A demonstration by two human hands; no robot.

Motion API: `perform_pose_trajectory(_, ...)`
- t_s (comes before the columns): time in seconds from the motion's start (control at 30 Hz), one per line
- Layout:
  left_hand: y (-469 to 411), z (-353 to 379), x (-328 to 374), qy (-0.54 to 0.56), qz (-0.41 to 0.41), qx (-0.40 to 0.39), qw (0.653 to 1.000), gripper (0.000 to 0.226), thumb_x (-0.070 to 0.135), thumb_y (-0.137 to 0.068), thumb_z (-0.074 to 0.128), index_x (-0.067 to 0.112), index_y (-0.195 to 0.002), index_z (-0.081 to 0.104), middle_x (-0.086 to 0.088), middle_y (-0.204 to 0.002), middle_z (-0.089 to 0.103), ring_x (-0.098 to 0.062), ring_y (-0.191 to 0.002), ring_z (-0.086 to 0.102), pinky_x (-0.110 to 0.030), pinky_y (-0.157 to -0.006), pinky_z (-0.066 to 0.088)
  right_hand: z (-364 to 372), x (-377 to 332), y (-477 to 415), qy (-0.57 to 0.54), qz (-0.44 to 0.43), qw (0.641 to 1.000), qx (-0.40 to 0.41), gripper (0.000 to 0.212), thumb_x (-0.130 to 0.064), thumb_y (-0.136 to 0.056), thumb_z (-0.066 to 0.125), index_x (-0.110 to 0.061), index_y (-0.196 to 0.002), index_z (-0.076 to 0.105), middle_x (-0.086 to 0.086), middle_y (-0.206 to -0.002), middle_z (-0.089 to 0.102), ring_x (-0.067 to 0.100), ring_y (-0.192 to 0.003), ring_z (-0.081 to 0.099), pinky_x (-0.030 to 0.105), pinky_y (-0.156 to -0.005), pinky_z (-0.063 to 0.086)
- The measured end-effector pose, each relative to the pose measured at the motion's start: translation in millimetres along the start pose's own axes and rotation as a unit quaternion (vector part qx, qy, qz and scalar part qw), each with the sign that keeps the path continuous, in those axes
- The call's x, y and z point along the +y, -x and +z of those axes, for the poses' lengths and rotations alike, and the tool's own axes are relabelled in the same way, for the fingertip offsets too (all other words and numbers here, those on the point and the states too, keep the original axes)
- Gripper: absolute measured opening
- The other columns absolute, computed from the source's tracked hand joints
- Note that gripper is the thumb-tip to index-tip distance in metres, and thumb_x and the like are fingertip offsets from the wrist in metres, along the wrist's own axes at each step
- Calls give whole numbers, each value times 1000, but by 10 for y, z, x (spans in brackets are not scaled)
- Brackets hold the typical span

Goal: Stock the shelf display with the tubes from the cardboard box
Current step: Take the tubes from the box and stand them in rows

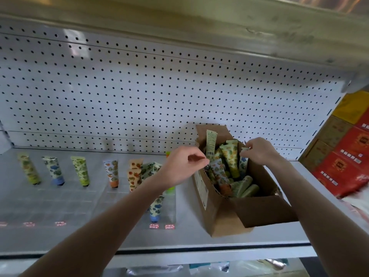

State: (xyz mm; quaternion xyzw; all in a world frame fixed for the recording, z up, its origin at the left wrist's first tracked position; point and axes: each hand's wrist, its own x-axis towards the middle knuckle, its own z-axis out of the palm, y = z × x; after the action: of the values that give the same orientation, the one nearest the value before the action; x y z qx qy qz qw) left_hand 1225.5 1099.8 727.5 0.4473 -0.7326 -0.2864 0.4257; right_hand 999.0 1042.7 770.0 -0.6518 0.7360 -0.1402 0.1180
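An open cardboard box [223, 214] stands on the white shelf [79, 232] at the right, filled with several patterned tubes [231, 160]. My left hand [183, 166] hovers at the box's left rim with its fingers curled, pinching the top of a tube with an orange cap [218, 174]. My right hand [259, 150] reaches into the box from the right and pinches the flat end of a blue-patterned tube [243, 162]. Several tubes [80, 170] stand upright in a row on the shelf to the left, in clear dividers.
A white pegboard [139, 86] backs the shelf. Red and yellow cartons [343, 156] are stacked at the far right. Pink price tags [161, 226] line the shelf's front edge. Another shelf hangs overhead.
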Motion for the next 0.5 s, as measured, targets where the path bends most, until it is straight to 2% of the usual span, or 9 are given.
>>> perform_pose_trajectory(0.1,0,-26,-13,0,-5,-2,1000,14,21,-86,64,9,-89,71,1,-81,68,-12,-76,62,-27,-71,49,56,-5,-71,7,16,999,28,21,-9,-79,65,9,-90,63,14,-76,56,24,-67,49,26,-51,34)
perform_pose_trajectory(0.2,4,-44,-31,-7,-7,-2,1000,15,22,-86,64,10,-90,71,2,-80,67,-10,-75,61,-27,-72,50,115,-2,-108,-1,16,997,73,21,-9,-80,64,7,-93,64,19,-91,65,32,-81,59,28,-60,40)
perform_pose_trajectory(0.27,11,-50,-39,-7,-11,-3,1000,14,22,-86,64,11,-89,71,4,-79,67,-8,-74,61,-28,-73,51,130,-1,-122,-10,15,997,76,15,-8,-80,64,3,-90,66,19,-94,66,33,-85,61,29,-63,42)
perform_pose_trajectory(0.4,22,-56,-39,-3,-11,5,1000,11,21,-86,65,12,-89,71,4,-81,68,-9,-76,62,-28,-75,51,83,17,-86,-21,-5,997,80,7,-8,-79,64,-3,-81,69,8,-88,67,26,-78,60,26,-59,41)
perform_pose_trajectory(0.5,38,-61,-28,-5,-7,2,1000,13,21,-86,65,11,-92,71,2,-85,69,-9,-80,63,-26,-77,51,-20,-17,50,-62,-53,984,160,10,-11,-82,64,-6,-74,65,7,-82,67,26,-79,60,28,-65,43)
